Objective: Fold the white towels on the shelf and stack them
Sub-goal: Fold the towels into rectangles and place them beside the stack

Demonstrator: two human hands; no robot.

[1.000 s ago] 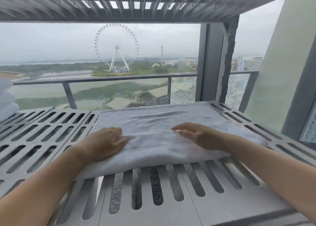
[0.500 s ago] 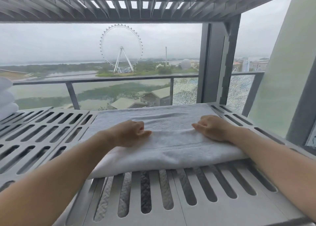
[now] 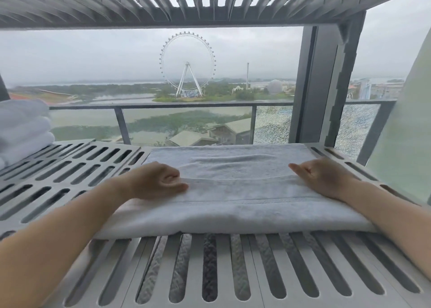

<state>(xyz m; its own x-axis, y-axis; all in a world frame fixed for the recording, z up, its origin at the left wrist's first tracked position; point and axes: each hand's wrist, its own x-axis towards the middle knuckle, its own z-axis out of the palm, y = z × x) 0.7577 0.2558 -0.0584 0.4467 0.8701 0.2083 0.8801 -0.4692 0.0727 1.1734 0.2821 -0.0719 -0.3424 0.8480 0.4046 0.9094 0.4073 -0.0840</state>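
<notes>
A white towel (image 3: pixel 235 191) lies folded flat across the right part of the slatted grey shelf (image 3: pixel 77 167). My left hand (image 3: pixel 156 181) rests on the towel's left end, fingers curled under and thumb laid along the hem of the top layer. At the right end my right hand (image 3: pixel 321 177) sits the same way, fingers curled and thumb pointing inward along that hem. Both hands seem to pinch the edge of the top layer. A stack of folded white towels (image 3: pixel 23 130) stands at the shelf's far left.
Another slatted shelf (image 3: pixel 186 2) runs close overhead. A dark upright post (image 3: pixel 326 86) stands at the back right. Behind the shelf are a window and a balcony railing (image 3: pixel 163 105). Bare slats lie between the stack and the towel.
My hands went from lying flat near the towel's middle to curled. They have slid apart toward the towel's two ends. The view has come closer.
</notes>
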